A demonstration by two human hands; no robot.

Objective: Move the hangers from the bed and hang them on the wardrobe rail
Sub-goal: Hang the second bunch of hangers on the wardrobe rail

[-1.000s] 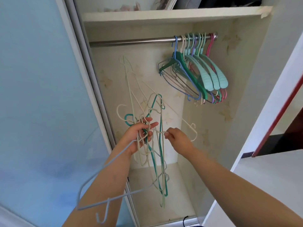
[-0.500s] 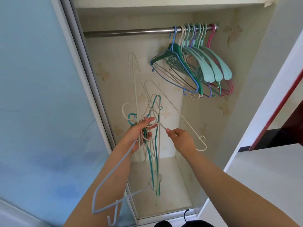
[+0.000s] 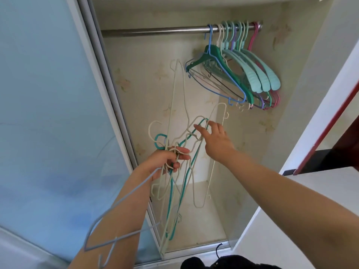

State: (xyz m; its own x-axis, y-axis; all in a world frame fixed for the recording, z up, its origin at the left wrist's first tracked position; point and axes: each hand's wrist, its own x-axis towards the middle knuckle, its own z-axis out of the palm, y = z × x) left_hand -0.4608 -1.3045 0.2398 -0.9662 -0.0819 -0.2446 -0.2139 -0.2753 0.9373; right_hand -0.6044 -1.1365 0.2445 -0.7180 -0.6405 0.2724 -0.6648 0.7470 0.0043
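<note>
My left hand (image 3: pixel 167 160) grips a tangled bundle of wire hangers (image 3: pixel 180 171) by their necks, in front of the open wardrobe; they are cream and teal, and one light blue hanger (image 3: pixel 116 210) hangs down along my forearm. My right hand (image 3: pixel 213 140) reaches into the top of the tangle with its fingers stretched out, touching the cream and teal wires. A cream hanger (image 3: pixel 211 171) dangles just behind that hand. The steel wardrobe rail (image 3: pixel 155 33) runs across the top. Several hung hangers (image 3: pixel 252 74), teal, blue, cream, purple and pink, crowd its right end.
A pale blue sliding door (image 3: pixel 48 113) with a metal frame stands at the left. The wardrobe floor (image 3: pixel 198 226) lies below the bundle. A white surface (image 3: pixel 310 210) and a red-edged dark panel (image 3: pixel 340 117) are at the right. Something dark (image 3: pixel 223 263) lies at the bottom edge.
My right hand has let go of the cream hanger it pinched and risen with fingers spread into the top of the tangle. That hanger has swung from slanting right to hanging down.
</note>
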